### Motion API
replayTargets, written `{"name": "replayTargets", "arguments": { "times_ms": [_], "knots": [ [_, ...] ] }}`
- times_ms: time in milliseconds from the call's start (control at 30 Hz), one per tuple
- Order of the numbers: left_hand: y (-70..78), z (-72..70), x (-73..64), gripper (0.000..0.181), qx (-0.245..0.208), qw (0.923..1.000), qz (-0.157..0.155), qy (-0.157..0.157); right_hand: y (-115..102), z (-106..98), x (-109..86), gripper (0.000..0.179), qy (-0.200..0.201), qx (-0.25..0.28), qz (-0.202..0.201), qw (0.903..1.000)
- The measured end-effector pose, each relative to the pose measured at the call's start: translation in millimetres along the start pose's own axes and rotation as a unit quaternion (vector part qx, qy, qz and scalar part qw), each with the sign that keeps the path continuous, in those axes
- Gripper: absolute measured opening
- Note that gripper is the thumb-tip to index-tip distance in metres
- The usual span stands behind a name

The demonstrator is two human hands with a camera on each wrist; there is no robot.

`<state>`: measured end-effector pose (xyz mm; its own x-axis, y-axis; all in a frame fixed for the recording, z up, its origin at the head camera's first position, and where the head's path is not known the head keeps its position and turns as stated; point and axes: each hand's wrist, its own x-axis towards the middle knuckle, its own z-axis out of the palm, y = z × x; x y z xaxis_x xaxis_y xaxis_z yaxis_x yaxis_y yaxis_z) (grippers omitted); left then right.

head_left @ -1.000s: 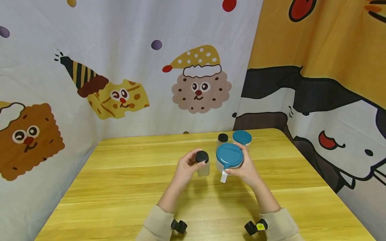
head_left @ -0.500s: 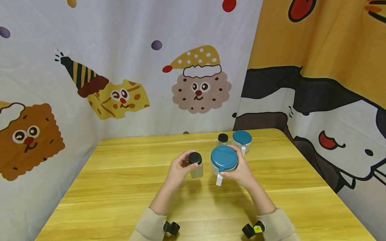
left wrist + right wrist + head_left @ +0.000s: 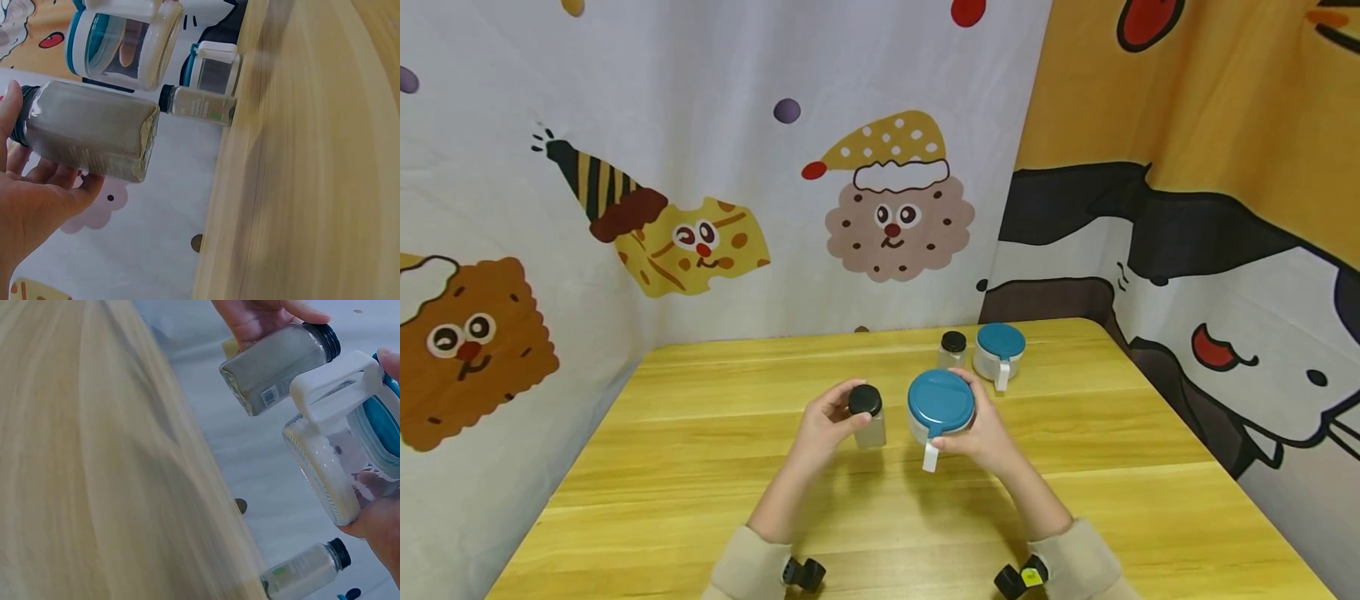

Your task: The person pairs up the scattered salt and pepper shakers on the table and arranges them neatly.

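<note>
My left hand (image 3: 822, 427) grips a square glass spice jar (image 3: 870, 430) by its black screw cap and neck. Pale grey contents fill that jar; the left wrist view shows its base raised off the table. To its right, my right hand (image 3: 990, 429) holds a round clear seasoning pot (image 3: 941, 402), fingers around its side. This pot has a blue lid and a white handle (image 3: 337, 387) pointing toward me. A gap separates the two held containers. In the right wrist view the pot hangs in the air, and the lid is partly cut off by the frame.
At the table's back right stand a second black-capped spice jar (image 3: 952, 350) and a second blue-lidded pot (image 3: 1000, 352), side by side. The wooden table (image 3: 700, 467) reaches back to a printed curtain (image 3: 730, 125). Another curtain (image 3: 1150, 100) hangs at the right.
Both hands have moved left and slightly toward me, carrying the spice jar and the seasoning pot. The rear pot's handle, hidden earlier, now shows fully.
</note>
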<state>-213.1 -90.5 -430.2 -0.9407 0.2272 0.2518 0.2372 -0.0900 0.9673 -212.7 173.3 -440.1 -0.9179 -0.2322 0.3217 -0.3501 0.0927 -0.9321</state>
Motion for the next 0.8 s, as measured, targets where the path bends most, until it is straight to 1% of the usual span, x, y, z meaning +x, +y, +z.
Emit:
{"name": "replayTargets", "arguments": {
  "times_ms": [100,133,333,367,500,600,700,800],
  "knots": [
    [0.4,-4.4,-1.9,0.045,-0.002,1.0000,-0.002,-0.004,1,4,-0.3,0.099,-0.009,0.009,-0.006,0.9999],
    [1.0,-5.5,-2.7,0.045,0.001,1.0000,-0.001,-0.004,-3,6,-0.9,0.099,-0.012,0.010,-0.008,0.9998],
    [0.6,-14.6,-7.4,0.047,0.015,0.9996,0.013,-0.018,0,15,-2.0,0.101,-0.025,0.016,-0.017,0.9994],
    [0.4,-16.4,-8.3,0.047,0.016,0.9996,0.012,-0.021,4,16,-1.8,0.101,-0.028,0.019,-0.020,0.9992],
    [0.7,-23.5,-12.0,0.048,0.017,0.9996,0.000,-0.025,5,20,-2.3,0.101,-0.036,0.024,-0.026,0.9987],
    [-0.6,-29.4,-14.4,0.048,0.018,0.9995,-0.010,-0.025,5,24,-2.6,0.102,-0.039,0.024,-0.021,0.9987],
    [-2.6,-36.1,-16.6,0.049,0.022,0.9994,-0.012,-0.026,6,26,-3.6,0.102,-0.045,0.023,-0.017,0.9986],
    [-5.3,-44.2,-19.6,0.049,0.028,0.9992,-0.007,-0.028,6,29,-4.4,0.101,-0.054,0.028,-0.016,0.9980]
  ]
}}
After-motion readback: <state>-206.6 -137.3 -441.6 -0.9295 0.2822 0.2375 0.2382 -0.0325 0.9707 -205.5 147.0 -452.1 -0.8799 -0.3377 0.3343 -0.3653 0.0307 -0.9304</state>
